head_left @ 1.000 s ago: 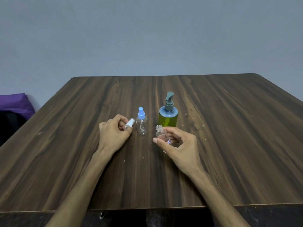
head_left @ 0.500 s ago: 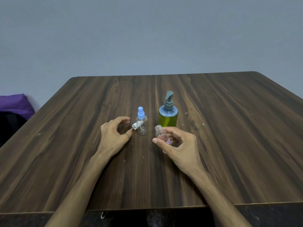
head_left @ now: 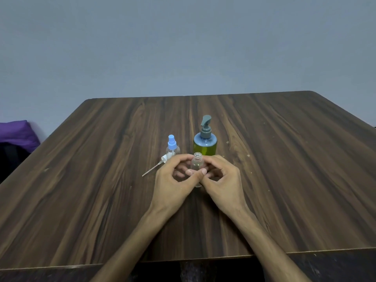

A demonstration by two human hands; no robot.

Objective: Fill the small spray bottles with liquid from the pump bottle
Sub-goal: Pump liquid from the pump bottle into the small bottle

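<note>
A small clear uncapped spray bottle [head_left: 197,162] stands between my two hands near the table's middle. My left hand [head_left: 173,180] and my right hand [head_left: 222,180] both curl round it, thumbs meeting at its front. Its white spray cap [head_left: 164,159] with a thin dip tube lies on the table to the left. Behind it stands a second small clear bottle [head_left: 173,148] with a blue spray top on. The green pump bottle [head_left: 205,144] with a grey pump head stands upright just behind my hands.
The dark wooden table [head_left: 284,180] spreads wide on both sides of the bottles. A purple cushion [head_left: 16,133] sits off the table's left edge against the grey wall.
My left hand let go of the white spray cap, which now lies on the table, and moved right to join my right hand on the uncapped bottle.
</note>
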